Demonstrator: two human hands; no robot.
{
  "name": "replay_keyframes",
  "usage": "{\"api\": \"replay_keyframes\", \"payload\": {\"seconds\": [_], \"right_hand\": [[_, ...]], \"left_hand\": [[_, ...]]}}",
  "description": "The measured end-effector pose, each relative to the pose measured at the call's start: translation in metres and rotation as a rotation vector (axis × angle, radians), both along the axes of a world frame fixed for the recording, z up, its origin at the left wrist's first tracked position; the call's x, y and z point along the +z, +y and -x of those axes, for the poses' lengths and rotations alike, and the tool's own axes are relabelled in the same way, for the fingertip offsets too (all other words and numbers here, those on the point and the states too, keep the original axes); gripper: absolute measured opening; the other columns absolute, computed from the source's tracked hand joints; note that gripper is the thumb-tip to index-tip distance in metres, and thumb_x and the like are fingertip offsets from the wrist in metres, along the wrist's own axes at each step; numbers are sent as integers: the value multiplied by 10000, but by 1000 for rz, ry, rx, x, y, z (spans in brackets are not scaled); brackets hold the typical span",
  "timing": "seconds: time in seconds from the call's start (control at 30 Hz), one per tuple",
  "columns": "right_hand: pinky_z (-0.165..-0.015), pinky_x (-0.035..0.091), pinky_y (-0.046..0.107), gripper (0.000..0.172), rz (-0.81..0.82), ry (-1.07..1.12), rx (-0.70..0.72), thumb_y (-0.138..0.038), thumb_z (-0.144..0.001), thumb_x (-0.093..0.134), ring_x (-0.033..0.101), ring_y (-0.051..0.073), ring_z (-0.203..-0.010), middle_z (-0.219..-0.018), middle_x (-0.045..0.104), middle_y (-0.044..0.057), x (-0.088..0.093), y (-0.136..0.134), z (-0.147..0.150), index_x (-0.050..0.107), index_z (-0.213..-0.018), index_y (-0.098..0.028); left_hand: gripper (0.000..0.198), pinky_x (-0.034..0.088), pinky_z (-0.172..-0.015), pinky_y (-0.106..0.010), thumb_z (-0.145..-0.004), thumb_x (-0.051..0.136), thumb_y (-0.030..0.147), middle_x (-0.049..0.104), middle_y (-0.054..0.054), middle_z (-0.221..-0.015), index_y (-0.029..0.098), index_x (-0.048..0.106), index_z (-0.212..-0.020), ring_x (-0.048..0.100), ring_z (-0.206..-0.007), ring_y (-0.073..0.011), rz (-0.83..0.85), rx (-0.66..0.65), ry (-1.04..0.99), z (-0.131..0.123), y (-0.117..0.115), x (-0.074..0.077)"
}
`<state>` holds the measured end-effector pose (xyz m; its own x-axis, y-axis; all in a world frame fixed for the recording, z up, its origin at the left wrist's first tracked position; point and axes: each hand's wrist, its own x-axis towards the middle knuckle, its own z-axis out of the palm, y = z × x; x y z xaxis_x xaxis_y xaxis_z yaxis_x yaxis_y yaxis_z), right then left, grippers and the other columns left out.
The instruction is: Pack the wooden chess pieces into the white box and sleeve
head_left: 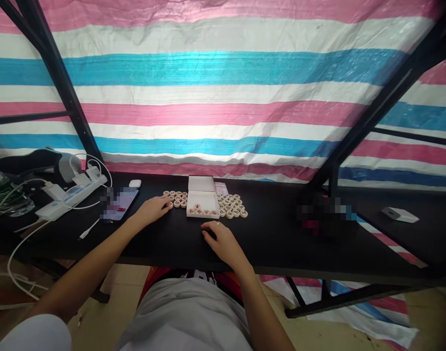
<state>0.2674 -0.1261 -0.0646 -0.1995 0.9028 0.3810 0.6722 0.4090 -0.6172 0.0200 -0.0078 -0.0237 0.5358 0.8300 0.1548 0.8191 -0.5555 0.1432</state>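
A small white box [203, 204] stands on the black table [274, 239], its lid [201, 183] lying behind it, and a row of round wooden chess pieces lies in its near side. Several red-marked pieces [177, 198] lie in a cluster left of the box. Several dark-marked pieces [232, 205] lie to its right. My left hand [153, 208] reaches to the left cluster, its fingertips closed on a piece at the cluster's near edge. My right hand [223, 241] rests on the table in front of the box, fingers curled downward, nothing visible in it.
A phone [119, 204] lies left of my left hand. Further left are a white power strip [71, 195] with chargers and cables, and a small white case [135, 183]. A white device [400, 214] lies at the far right. Black frame bars cross a striped tarp behind.
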Motion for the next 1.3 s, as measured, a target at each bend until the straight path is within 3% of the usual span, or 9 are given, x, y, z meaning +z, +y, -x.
{"api": "replay_keyframes", "payload": {"seconds": [0.23,0.37,0.57,0.7,0.8,1.03,1.17,1.3], "right_hand": [[-838,461,351,173,-10,-21,16,-201,-845,493,582,193,-918,-958,644,57,1,-2,0,613,-967,-228],[-844,457,353,174,-14,-26,7,-201,-848,493,577,198,-925,-971,642,56,-1,-1,0,609,-974,-228],[-836,457,344,170,-12,-24,19,-188,-849,486,573,196,-923,-955,640,52,0,-1,1,606,-964,-224],[-843,455,346,172,-14,-28,24,-186,-850,485,566,195,-920,-956,636,54,1,-2,1,606,-968,-220],[-849,452,344,177,-14,-32,24,-188,-851,485,565,192,-921,-962,635,54,0,-1,0,609,-973,-220],[-844,455,337,180,-15,-39,22,-192,-856,477,566,186,-920,-954,631,56,1,-2,0,610,-978,-209],[-846,454,336,174,-9,-43,14,-187,-855,482,565,184,-917,-950,630,52,4,-3,1,608,-974,-208],[-844,458,332,173,-8,-32,12,-188,-856,481,569,181,-913,-954,633,51,4,-4,1,608,-972,-208]], "left_hand": [[249,406,-684,-250,-850,438,357,641,-47,-895,213,614,-950,584,-799,-192,58,36,-57,6,-4,-3],[276,419,-708,-256,-852,435,321,635,-57,-948,213,599,-1046,589,-824,-197,-12,53,-64,1,-10,0],[275,401,-831,-294,-875,421,344,636,-67,-1002,211,651,-948,572,-947,-216,-69,-173,-36,-54,-10,14],[304,412,-789,-346,-812,505,394,662,-135,-880,151,688,-795,600,-883,-280,12,-186,135,-95,6,19],[244,422,-728,-344,-751,553,339,672,-148,-809,136,688,-736,622,-779,-277,74,-140,190,-108,18,18],[189,427,-655,-264,-693,565,337,689,-63,-839,205,672,-776,617,-756,-208,196,-59,127,-107,25,15],[161,417,-737,-298,-679,554,274,686,-68,-788,181,648,-770,618,-772,-216,24,-117,205,-113,21,21],[207,409,-691,-277,-732,515,311,680,-56,-779,171,632,-830,606,-746,-198,-112,-32,-56,-87,20,42]]}}
